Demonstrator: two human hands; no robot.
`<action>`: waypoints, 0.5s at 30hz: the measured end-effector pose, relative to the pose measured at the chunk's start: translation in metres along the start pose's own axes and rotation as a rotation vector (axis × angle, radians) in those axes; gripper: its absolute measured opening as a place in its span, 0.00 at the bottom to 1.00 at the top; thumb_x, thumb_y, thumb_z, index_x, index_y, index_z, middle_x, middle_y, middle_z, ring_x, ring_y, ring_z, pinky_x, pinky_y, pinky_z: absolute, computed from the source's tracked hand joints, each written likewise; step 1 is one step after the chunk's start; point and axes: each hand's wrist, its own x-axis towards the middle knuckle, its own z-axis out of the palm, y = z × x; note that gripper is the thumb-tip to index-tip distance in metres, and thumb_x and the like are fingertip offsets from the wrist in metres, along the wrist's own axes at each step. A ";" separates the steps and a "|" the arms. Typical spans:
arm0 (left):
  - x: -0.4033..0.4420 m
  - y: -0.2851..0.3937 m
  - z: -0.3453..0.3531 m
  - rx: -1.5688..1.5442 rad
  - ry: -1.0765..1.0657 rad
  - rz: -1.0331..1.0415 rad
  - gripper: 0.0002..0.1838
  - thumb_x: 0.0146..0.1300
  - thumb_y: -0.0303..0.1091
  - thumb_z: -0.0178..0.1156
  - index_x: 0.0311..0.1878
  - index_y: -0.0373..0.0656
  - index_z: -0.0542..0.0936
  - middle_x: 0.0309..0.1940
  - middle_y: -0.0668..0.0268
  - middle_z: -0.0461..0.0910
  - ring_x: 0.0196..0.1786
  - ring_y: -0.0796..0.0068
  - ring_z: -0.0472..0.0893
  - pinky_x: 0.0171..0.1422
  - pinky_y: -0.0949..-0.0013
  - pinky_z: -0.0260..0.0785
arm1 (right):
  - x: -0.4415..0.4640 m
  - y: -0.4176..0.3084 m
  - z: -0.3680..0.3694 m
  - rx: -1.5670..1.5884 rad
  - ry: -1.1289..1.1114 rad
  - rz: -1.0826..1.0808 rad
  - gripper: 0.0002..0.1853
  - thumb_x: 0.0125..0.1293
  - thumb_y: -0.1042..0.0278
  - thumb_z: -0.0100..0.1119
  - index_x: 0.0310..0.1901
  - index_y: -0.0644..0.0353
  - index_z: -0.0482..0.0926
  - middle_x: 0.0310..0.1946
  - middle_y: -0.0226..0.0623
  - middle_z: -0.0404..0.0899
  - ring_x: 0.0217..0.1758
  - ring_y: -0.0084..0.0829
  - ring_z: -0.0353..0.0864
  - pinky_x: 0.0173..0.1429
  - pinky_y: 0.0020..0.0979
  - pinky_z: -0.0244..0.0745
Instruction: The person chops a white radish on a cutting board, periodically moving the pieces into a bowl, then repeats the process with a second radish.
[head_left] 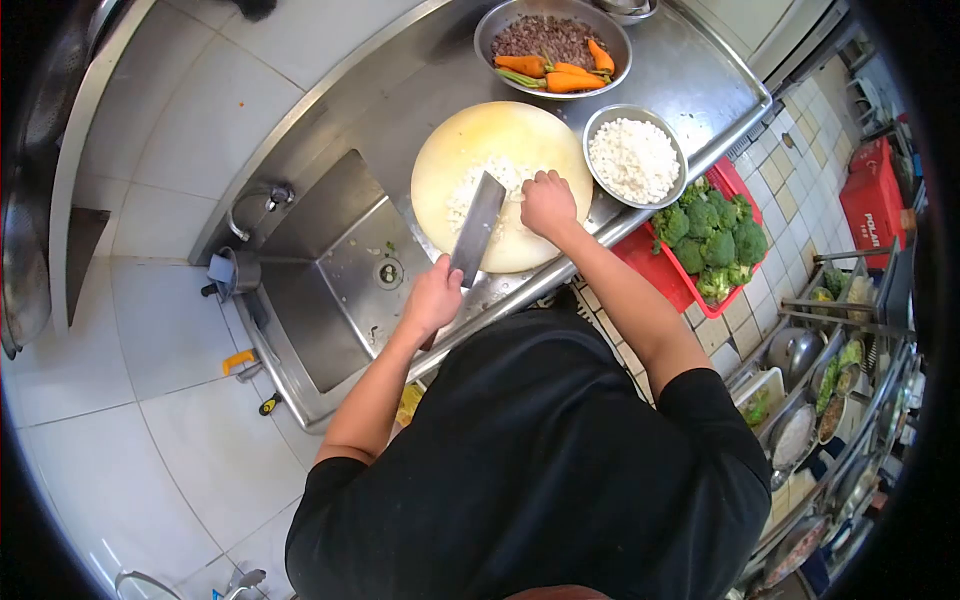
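My left hand (433,296) is closed round the handle of a cleaver (478,230), whose broad blade lies over the round, pale cutting board (440,160). Beside the blade, on the board's right part, my right hand (549,205) has its fingers curled down; what is beneath them is too small and hidden to name. Small white chopped pieces (465,192) are scattered on the board left of the blade, with more between the blade and my right hand. A metal bowl of white pieces (634,160) stands just right of the board.
A steel sink (340,270) with a tap (262,208) lies left of the board. Behind stands a bowl with carrots (570,82) and chopped brownish food. Broccoli (715,235) fills a red basket (751,190) beyond the counter's front edge. Food dishes stand at the right.
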 end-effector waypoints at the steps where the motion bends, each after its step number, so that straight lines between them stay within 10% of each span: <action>1: -0.002 -0.002 0.006 -0.019 -0.004 0.008 0.15 0.76 0.39 0.54 0.53 0.36 0.75 0.42 0.36 0.84 0.49 0.30 0.83 0.55 0.38 0.73 | 0.007 -0.003 -0.004 -0.047 -0.067 0.003 0.10 0.61 0.69 0.65 0.43 0.58 0.89 0.47 0.43 0.83 0.59 0.44 0.79 0.64 0.43 0.75; 15: 0.013 -0.027 0.006 0.111 -0.006 0.036 0.15 0.76 0.39 0.53 0.55 0.37 0.74 0.41 0.37 0.85 0.49 0.32 0.83 0.56 0.37 0.73 | -0.002 0.013 -0.019 0.330 0.035 0.103 0.09 0.71 0.66 0.61 0.43 0.59 0.87 0.46 0.49 0.85 0.55 0.49 0.81 0.64 0.47 0.75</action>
